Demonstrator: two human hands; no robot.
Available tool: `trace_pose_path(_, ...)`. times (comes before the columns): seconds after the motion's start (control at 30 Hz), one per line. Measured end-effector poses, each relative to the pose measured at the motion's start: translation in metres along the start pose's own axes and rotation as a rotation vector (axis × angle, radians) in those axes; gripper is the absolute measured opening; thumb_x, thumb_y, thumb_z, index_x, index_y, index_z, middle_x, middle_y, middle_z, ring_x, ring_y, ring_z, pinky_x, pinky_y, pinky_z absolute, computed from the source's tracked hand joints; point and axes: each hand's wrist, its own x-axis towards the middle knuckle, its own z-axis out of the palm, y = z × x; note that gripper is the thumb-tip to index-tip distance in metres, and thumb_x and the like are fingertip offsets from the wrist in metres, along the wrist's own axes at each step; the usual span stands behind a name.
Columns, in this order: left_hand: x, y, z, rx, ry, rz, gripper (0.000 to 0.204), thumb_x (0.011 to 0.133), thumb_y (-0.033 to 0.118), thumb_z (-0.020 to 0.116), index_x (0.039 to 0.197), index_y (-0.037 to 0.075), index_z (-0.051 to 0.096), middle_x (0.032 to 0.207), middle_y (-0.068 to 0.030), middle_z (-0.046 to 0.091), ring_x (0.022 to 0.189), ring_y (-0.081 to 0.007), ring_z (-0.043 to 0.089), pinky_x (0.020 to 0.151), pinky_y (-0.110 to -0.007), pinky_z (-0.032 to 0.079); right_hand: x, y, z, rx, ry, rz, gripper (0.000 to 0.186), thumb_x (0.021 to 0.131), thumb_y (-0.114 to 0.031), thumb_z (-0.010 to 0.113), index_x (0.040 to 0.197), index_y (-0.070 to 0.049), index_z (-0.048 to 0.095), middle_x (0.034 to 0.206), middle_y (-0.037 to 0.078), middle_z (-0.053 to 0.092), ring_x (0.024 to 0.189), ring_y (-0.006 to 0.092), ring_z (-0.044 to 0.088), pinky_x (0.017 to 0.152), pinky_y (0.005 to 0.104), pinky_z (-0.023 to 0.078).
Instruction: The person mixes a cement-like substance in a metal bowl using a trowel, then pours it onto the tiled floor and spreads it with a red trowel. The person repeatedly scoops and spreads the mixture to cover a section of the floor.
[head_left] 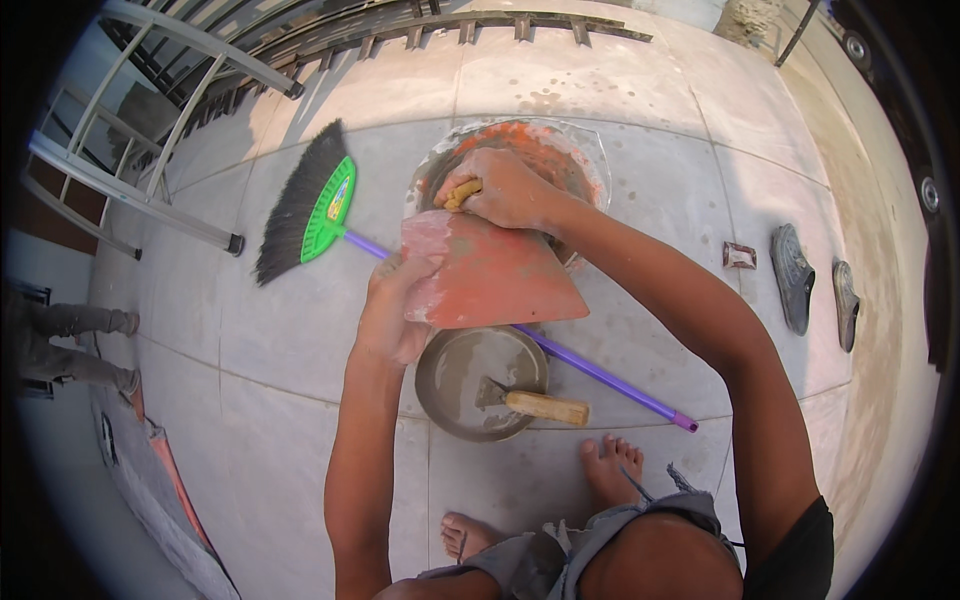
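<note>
In the head view my left hand (400, 300) grips the left side of an orange board (495, 275) with whitish smears on it. My right hand (505, 185) is closed round a small, lumpy yellowish piece (462, 195) at the board's upper edge; I cannot tell what it is. Behind them a round tub (570, 155) smeared with grey and orange is partly hidden by my hand and the board. Below the board sits a shallow round pan (445, 400) of grey, watery stuff, with a wooden-handled scraper (548, 407) resting in it.
A green broom (328, 210) with a purple handle lies under the board and pan area. Slip-on shoes (790, 280) and a small packet (738, 255) lie right, a metal ladder (185, 225) is upper left. Another person's legs (85, 325) show far left; dark metal rails lie behind.
</note>
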Motion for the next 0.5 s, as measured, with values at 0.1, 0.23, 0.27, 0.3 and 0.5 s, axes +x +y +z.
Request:
trace_pose_path(0.1,-0.001,0.001,-0.004,-0.004,-0.011,-0.009,0.036,0.097,0.008,0.060,0.131,-0.006,0.059,0.120,-0.0166,0.071,0.103,-0.0243,0.074,0.086,-0.042,0.064,0.002,-0.013,0.007,0.059,0.028,-0.121,0.023,0.082,-0.003,0.073,0.103,-0.006,0.083,0.097,0.015,0.080,0.091,0.0277,0.076,0.084,0.0374,0.058)
trace_pose_path(0.23,-0.001,-0.009,0.002,-0.003,-0.012,-0.008,0.038,0.097,0.008,0.061,0.133,-0.005,0.057,0.120,-0.0162,0.070,0.105,-0.0235,0.073,0.087,-0.040,0.063,0.016,0.003,0.002,0.086,-0.052,0.228,0.024,0.081,-0.001,0.072,0.102,-0.006,0.082,0.097,0.018,0.079,0.094,0.0338,0.075,0.088,0.0399,0.058)
trace_pose_path(0.27,0.001,-0.013,0.007,-0.002,-0.007,-0.002,0.038,0.097,0.008,0.061,0.133,-0.005,0.057,0.121,-0.0162,0.070,0.106,-0.0233,0.073,0.088,-0.040,0.063,0.015,0.003,0.003,0.072,-0.015,0.127,0.023,0.081,-0.001,0.072,0.102,-0.006,0.082,0.097,0.018,0.079,0.093,0.0339,0.075,0.087,0.0402,0.058)
trace_pose_path(0.3,0.003,-0.016,0.010,-0.003,-0.004,0.004,0.039,0.098,0.008,0.061,0.134,-0.005,0.056,0.122,-0.0161,0.069,0.106,-0.0230,0.073,0.089,-0.040,0.062,0.012,0.003,0.005,0.055,0.020,0.027,0.023,0.081,-0.002,0.072,0.101,-0.006,0.082,0.096,0.017,0.079,0.091,0.0340,0.075,0.086,0.0405,0.058)
trace_pose_path(0.5,-0.005,-0.006,-0.001,-0.133,0.013,0.021,0.034,0.101,0.012,0.058,0.131,-0.004,0.059,0.121,-0.0152,0.071,0.103,-0.0203,0.073,0.091,-0.035,0.060,-0.015,-0.046,-0.004,0.073,-0.115,-0.157,0.027,0.082,-0.006,0.070,0.105,-0.009,0.083,0.102,0.013,0.078,0.095,0.0285,0.072,0.089,0.0370,0.055)
